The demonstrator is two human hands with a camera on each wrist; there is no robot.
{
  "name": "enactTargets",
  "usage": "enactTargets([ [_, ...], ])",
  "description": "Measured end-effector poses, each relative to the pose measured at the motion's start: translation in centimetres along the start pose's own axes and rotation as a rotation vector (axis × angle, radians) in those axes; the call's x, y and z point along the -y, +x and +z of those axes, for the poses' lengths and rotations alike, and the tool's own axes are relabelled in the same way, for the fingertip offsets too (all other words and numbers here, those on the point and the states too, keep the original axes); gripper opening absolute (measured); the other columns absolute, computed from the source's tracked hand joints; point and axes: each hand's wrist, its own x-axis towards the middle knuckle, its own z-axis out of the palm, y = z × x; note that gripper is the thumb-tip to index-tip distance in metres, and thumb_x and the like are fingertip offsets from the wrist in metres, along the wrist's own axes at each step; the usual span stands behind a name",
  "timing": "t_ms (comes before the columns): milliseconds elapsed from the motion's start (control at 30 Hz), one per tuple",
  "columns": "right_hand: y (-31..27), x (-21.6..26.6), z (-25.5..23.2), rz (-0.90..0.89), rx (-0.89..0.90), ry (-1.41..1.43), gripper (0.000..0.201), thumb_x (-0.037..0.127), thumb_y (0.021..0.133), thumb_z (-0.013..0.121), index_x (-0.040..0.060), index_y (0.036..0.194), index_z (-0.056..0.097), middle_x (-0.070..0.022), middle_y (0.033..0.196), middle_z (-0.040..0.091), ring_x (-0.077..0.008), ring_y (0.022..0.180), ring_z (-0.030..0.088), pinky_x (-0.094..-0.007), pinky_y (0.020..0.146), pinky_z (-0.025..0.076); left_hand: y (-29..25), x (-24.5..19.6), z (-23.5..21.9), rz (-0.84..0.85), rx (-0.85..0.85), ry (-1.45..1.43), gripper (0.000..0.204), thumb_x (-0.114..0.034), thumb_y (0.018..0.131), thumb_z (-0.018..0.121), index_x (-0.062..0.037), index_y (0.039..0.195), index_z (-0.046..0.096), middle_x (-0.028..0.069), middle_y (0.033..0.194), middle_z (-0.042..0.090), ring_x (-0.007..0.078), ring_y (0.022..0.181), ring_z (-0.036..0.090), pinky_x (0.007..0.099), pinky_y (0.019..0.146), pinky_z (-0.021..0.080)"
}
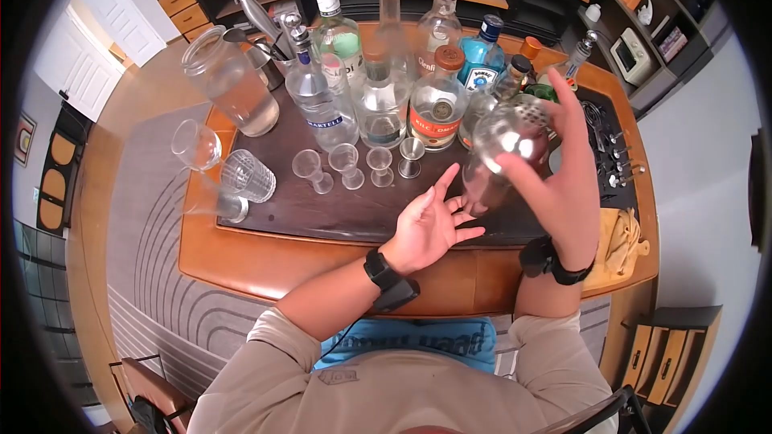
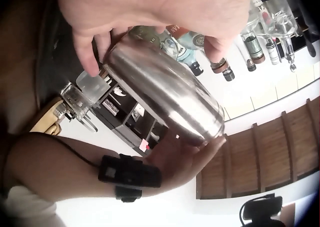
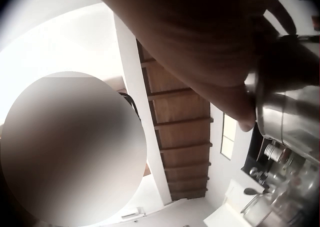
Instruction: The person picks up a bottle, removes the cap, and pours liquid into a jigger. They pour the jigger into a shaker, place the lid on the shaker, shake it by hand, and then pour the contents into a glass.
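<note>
A shiny steel cocktail shaker [image 1: 507,141] is held tilted over the right part of the bar mat, small holes showing at its upper end. My right hand [image 1: 567,181] grips that upper end between thumb and spread fingers. Low beside the shaker's other end is my left hand [image 1: 428,229], palm up, fingers loosely extended. In the left wrist view the steel body [image 2: 165,92] spans between both hands, its lower end by the left fingers [image 2: 86,54]. The right wrist view catches part of the shaker [image 3: 290,112] beyond the right hand [image 3: 220,52].
Several liquor bottles [image 1: 322,104] crowd behind the hands. Small jigger-like cups [image 1: 344,165] line the dark mat [image 1: 322,213]. A water jar [image 1: 233,84] and clear glasses [image 1: 249,175] stand left. On the right lie bar tools [image 1: 611,153] and a wooden board [image 1: 615,257].
</note>
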Motion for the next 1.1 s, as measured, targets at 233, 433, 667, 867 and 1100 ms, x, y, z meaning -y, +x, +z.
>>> enactTargets([
  [233, -1.1, 1.5, 0.6, -0.063, 0.019, 0.078, 0.122, 0.023, 0.064, 0.102, 0.0032, 0.167, 0.039, -0.0123, 0.122, 0.068, -0.0243, 0.115, 0.067, -0.0375, 0.101, 0.054, 0.0, 0.1, -0.6, -0.029, 0.083, -0.006, 0.09, -0.062, 0.103, 0.055, -0.0298, 0.176, 0.015, 0.008, 0.156, 0.048, 0.0269, 0.133, 0.055, 0.0564, 0.116, 0.045],
  [433, -1.0, 0.7, 0.8, -0.078, -0.021, -0.013, 0.12, 0.023, 0.068, 0.101, 0.0025, 0.167, 0.038, -0.0149, 0.128, 0.065, -0.0262, 0.118, 0.064, -0.0369, 0.102, 0.052, -0.1, -0.1, 0.0, -0.061, 0.044, 0.038, 0.093, -0.049, 0.103, 0.065, -0.0285, 0.176, 0.01, 0.0046, 0.139, 0.059, 0.0218, 0.128, 0.057, 0.0543, 0.116, 0.043],
  [667, -1.2, 0.6, 1.0, -0.096, 0.097, 0.164, 0.122, 0.02, 0.07, 0.101, 0.0048, 0.17, 0.033, -0.0118, 0.129, 0.065, -0.0217, 0.12, 0.066, -0.0366, 0.108, 0.052, -0.4, 0.0, -1.0, -0.071, 0.073, 0.105, 0.066, -0.041, 0.111, 0.059, -0.0196, 0.166, 0.03, 0.008, 0.165, 0.048, 0.0236, 0.147, 0.053, 0.0519, 0.118, 0.047],
  [867, -1.2, 0.6, 0.8, -0.14, 0.108, 0.123, 0.12, 0.022, 0.071, 0.101, 0.0061, 0.17, 0.034, -0.0121, 0.131, 0.065, -0.0215, 0.12, 0.066, -0.0365, 0.108, 0.053, -0.4, 0.0, -1.0, -0.072, 0.065, 0.108, 0.066, -0.043, 0.11, 0.061, -0.016, 0.164, 0.034, 0.0092, 0.163, 0.05, 0.025, 0.147, 0.054, 0.0526, 0.12, 0.046],
  [1100, -1.3, 0.5, 0.8, -0.158, 0.094, 0.071, 0.118, 0.02, 0.071, 0.1, 0.0064, 0.17, 0.035, -0.0139, 0.133, 0.066, -0.0239, 0.122, 0.067, -0.0374, 0.108, 0.053, -0.4, 0.1, -1.3, -0.097, 0.098, 0.095, 0.064, -0.044, 0.109, 0.064, -0.015, 0.16, 0.039, 0.0089, 0.159, 0.054, 0.0256, 0.144, 0.057, 0.0524, 0.119, 0.047],
])
